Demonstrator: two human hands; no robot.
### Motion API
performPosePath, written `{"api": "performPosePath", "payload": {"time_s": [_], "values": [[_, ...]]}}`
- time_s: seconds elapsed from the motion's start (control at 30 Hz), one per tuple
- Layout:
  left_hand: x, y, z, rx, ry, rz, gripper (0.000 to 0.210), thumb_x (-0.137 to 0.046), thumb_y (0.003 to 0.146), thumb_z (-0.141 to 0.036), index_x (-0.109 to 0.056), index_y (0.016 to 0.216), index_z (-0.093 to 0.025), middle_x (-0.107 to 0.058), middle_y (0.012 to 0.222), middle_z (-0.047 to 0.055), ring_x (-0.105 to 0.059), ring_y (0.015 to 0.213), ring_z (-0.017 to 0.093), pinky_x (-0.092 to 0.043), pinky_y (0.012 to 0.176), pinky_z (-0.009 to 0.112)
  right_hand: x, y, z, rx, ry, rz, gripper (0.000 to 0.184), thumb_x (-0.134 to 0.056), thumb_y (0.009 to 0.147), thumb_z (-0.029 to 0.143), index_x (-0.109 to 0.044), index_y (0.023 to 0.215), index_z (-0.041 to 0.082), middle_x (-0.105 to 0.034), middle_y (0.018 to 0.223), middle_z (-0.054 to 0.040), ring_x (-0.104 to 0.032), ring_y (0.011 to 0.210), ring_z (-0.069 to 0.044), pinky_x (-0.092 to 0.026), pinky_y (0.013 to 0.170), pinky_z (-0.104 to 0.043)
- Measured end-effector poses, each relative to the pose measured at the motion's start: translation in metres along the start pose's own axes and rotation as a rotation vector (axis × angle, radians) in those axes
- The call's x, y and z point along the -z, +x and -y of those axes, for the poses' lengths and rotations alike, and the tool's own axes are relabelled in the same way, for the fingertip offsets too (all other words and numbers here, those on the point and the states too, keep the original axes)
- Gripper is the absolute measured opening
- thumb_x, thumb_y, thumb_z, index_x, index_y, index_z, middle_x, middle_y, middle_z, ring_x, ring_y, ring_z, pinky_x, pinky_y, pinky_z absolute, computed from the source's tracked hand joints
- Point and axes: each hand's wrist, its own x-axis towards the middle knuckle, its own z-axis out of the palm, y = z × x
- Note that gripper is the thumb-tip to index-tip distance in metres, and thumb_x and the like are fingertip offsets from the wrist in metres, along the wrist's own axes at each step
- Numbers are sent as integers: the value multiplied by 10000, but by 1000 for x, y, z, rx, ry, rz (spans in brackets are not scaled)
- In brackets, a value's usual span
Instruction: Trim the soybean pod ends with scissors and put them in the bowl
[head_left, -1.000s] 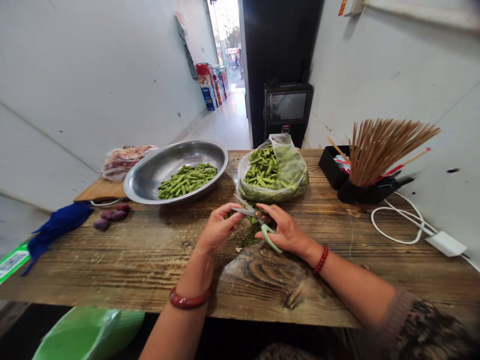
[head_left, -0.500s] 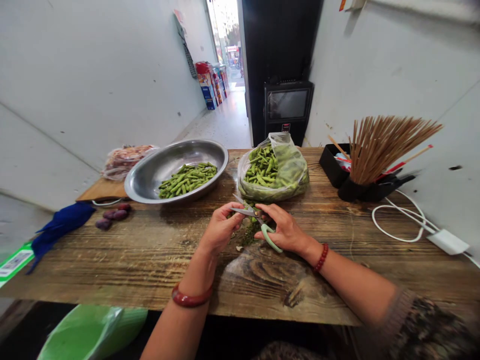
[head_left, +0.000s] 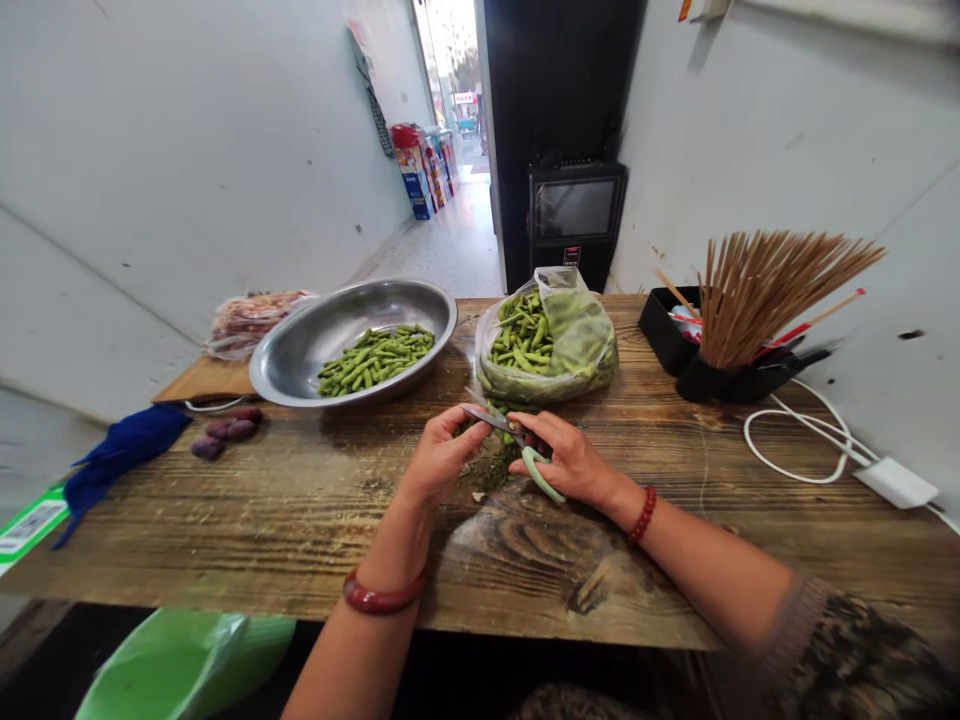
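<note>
My right hand (head_left: pixel 564 455) is closed around a pair of scissors (head_left: pixel 541 476) with pale green handles. Their blades stand partly apart and point left, reaching the fingertips of my left hand (head_left: pixel 441 455). That hand is pinched, and whatever it grips is hidden by the fingers and blades. Small green trimmings (head_left: pixel 496 470) lie on the wood beneath the scissors. Just beyond, a clear plastic bag (head_left: pixel 581 345) stands open, full of green bean pods (head_left: pixel 521 340). To its left, more pods (head_left: pixel 375 360) are heaped in a wide steel basin (head_left: pixel 300 345).
The wooden table (head_left: pixel 300 530) carries several dark red fruits (head_left: pixel 240 430), a blue cloth (head_left: pixel 124 450) and a wrapped package (head_left: pixel 251 322) on the left. Skewers (head_left: pixel 772 300) in a black holder and a white cable (head_left: pixel 795 478) lie right. A green bin (head_left: pixel 165 665) is below.
The scissor blades have shifted slightly at my left fingertips, the angle between them looking smaller. Both hands stay in nearly the same place.
</note>
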Motion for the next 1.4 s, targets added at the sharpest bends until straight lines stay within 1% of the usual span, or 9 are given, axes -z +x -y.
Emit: {"api": "performPosePath", "payload": {"time_s": [0.13,0.27,0.33,0.47,0.57,0.77,0.97,1.23,1.4], "values": [[5,2,-3,-34,115,-36,177,-729,702,-285,-688,813,-153,-572,635,-16,-380,494,70,-263,458,209,0,-1,-2,-31,-27,-15,565,-683,807,406,-503,1307,215,-589,868,-39,-563,741,-166,-497,694,-297],[8,4,-3,14,-78,-53,216,-721,714,-316,-608,821,-166,-506,594,-55,-344,449,43,-216,416,176,-1,0,-1,-73,-1,-49,617,-711,781,389,-477,1327,221,-596,951,-55,-589,794,-175,-514,734,-312],[8,4,-2,51,-180,-39,223,-712,721,-314,-569,814,-169,-528,616,-50,-361,444,38,-203,400,161,-1,0,0,-82,19,-70,665,-723,769,375,-443,1352,221,-586,999,-65,-593,832,-182,-518,777,-333],[7,4,-3,64,-247,-9,214,-708,714,-271,-578,844,-163,-602,689,-17,-386,452,32,-215,392,148,-3,1,0,-74,23,-72,725,-736,754,358,-398,1381,220,-572,1047,-79,-582,896,-203,-512,836,-372],[5,3,-1,70,-241,8,244,-720,691,-272,-632,881,-147,-604,677,-9,-386,456,31,-213,392,150,-2,1,0,-39,-4,-47,752,-751,736,373,-397,1381,216,-577,1062,-89,-575,918,-220,-508,850,-395],[1,2,3,74,-201,9,231,-753,668,-271,-668,845,-150,-482,532,-56,-364,446,40,-225,410,160,1,2,2,-12,-63,-22,763,-759,722,409,-410,1375,223,-586,1066,-100,-569,954,-245,-494,859,-420],[0,1,3,45,-143,6,231,-772,661,-284,-676,819,-146,-490,535,-50,-361,460,45,-244,431,170,2,3,3,-12,-68,-9,746,-750,731,423,-420,1364,206,-584,1068,-103,-566,951,-244,-496,855,-412],[2,1,3,55,-155,42,210,-756,695,-304,-690,815,-146,-545,607,-23,-359,470,36,-247,439,173,4,2,5,-21,-73,17,664,-696,789,430,-431,1362,224,-576,985,-70,-569,850,-199,-509,773,-336],[7,2,4,16,-119,7,201,-768,682,-284,-697,818,-155,-503,557,-40,-347,460,41,-223,423,174,4,1,4,-21,-112,12,636,-695,794,416,-450,1352,233,-566,929,-48,-548,795,-182,-492,721,-304]]}}
